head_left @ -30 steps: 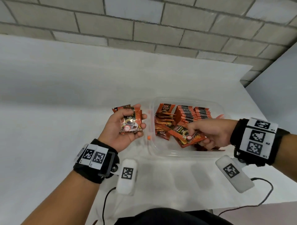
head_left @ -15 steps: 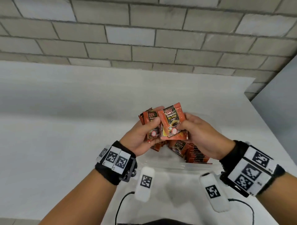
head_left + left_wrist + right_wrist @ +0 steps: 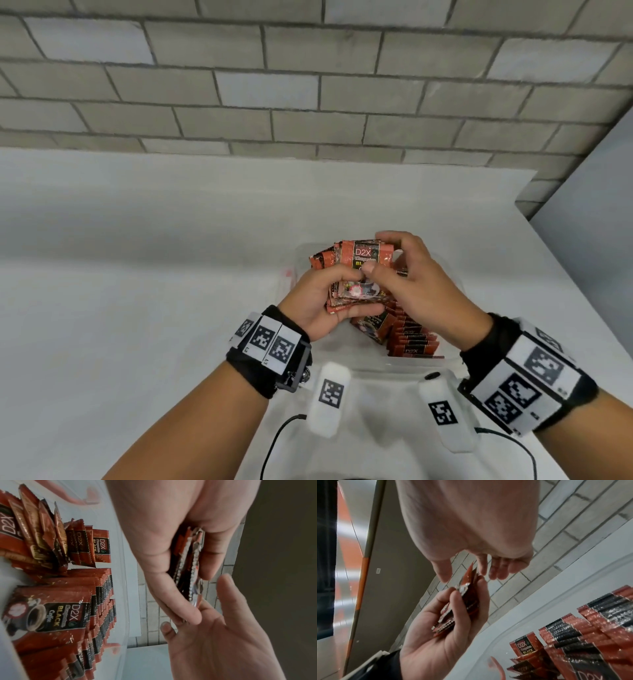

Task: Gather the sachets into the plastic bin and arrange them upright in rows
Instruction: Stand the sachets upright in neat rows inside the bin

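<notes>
Both hands up over the plastic bin (image 3: 442, 270), which sits on the white table (image 3: 137, 308) in front of the block wall (image 3: 308, 85).

My left hand (image 3: 318, 301) grips a held stack of sachets (image 3: 359, 274), thumb across the front, fingers curled behind. Edge-on in the left wrist view the stack (image 3: 188, 563) shows several layers; I make out roughly five or six edges, exact count not readable. Front sachet faces me, "D2X" legible at top, stack roughly upright and a little fanned to the left.

My right hand (image 3: 414, 284) is at the same stack: thumb on the front face, fingers (image 3: 390, 236) hooked over the top edge. In the right wrist view the fingers (image 3: 496, 566) are only loosely bent and slightly spread around the stack's upper edge (image 3: 469, 577); contact light, not a full clamp.

In the bin, left wrist view: two dense upright rows (image 3: 102, 601) side by side, too many packed edges to count. One loose sachet (image 3: 46, 615) lies face up against them. A further leaning group (image 3: 51, 534) of about eight stands tilted at the other end.

Two wrist bands, two white tagged camera pods, one per wrist.
</notes>
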`<act>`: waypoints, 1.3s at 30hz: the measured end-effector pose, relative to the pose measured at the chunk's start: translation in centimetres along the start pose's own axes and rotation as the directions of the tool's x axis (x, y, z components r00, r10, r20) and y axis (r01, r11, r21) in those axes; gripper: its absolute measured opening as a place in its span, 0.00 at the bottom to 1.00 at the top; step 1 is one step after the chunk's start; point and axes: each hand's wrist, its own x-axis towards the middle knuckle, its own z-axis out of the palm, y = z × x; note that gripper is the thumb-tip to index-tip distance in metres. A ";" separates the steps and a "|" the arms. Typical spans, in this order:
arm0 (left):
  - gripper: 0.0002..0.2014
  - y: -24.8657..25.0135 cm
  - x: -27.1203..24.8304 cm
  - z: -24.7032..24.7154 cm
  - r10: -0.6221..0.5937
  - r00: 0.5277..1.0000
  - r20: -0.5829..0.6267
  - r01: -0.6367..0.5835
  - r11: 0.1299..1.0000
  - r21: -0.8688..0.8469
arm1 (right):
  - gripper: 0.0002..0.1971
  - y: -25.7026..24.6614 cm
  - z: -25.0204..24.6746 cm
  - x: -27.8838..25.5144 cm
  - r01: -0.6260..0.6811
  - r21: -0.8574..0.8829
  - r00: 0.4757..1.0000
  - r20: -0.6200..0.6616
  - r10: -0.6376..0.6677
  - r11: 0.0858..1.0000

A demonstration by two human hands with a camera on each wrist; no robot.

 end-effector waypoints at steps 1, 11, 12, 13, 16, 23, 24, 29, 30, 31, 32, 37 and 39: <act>0.13 0.0 0.0 0.0 0.002 1.000 0.010 -0.001 1.000 -0.009 | 0.24 0.2 -0.1 -0.1 0.014 -0.001 1.000 0.017 -0.014 1.000; 0.17 0.1 -0.1 -0.9 -0.008 1.000 -0.022 0.007 0.998 -0.069 | 0.10 1.5 -1.7 -0.2 0.004 0.129 0.999 0.039 -0.009 0.992; 0.17 0.1 -0.1 -1.0 -0.009 1.000 -0.027 0.008 0.999 -0.043 | 0.09 1.4 -2.0 -0.2 0.010 0.120 0.999 0.045 -0.015 0.993; 0.16 0.1 -0.1 -1.2 -0.003 1.000 -0.030 0.003 1.000 -0.001 | 0.08 1.2 -2.1 -0.2 0.026 0.100 0.998 0.050 -0.031 0.995; 0.15 0.1 -0.2 -1.5 0.030 0.999 -0.017 -0.027 0.986 0.163 | 0.09 0.9 -2.2 -0.2 0.092 -0.032 0.992 0.090 -0.089 0.995; 0.11 0.3 -0.3 -2.6 0.026 1.000 -0.017 -0.021 0.974 0.227 | 0.04 0.4 -2.0 -0.3 0.058 -0.096 0.995 0.090 -0.050 0.994; 0.09 0.4 -0.3 -2.8 0.030 0.999 -0.027 -0.024 0.975 0.223 | 0.04 0.4 -1.9 -0.2 0.028 -0.045 0.996 0.083 -0.024 0.999; 0.09 1.2 -0.5 -3.0 -0.012 1.000 0.003 0.011 0.935 0.355 | 0.06 -0.1 -2.2 0.0 0.007 -0.073 0.981 0.194 0.008 0.997; 0.10 1.4 -0.5 -3.0 -0.023 1.000 0.018 0.015 0.933 0.360 | 0.06 -0.2 -2.2 0.1 -0.003 -0.066 0.975 0.223 0.018 0.998; 0.11 1.5 -0.5 -2.9 -0.028 0.999 0.026 0.018 0.936 0.352 | 0.06 -0.1 -2.2 0.1 -0.020 -0.049 0.972 0.232 0.030 0.999; 0.12 1.6 -0.5 -2.8 -0.032 0.999 0.023 0.022 0.943 0.331 | 0.05 -0.1 -2.2 0.2 -0.034 -0.031 0.975 0.217 0.040 0.999; 0.12 2.1 -0.6 -2.6 -0.088 0.996 -0.013 0.089 0.990 0.108 | 0.06 -0.2 -1.8 0.3 -0.140 0.254 0.990 0.026 0.138 0.957; 0.12 1.7 -0.8 -2.6 -0.038 0.999 -0.021 0.041 0.986 0.161 | 0.09 -0.4 -1.4 0.2 -0.225 0.404 0.974 0.066 0.218 0.886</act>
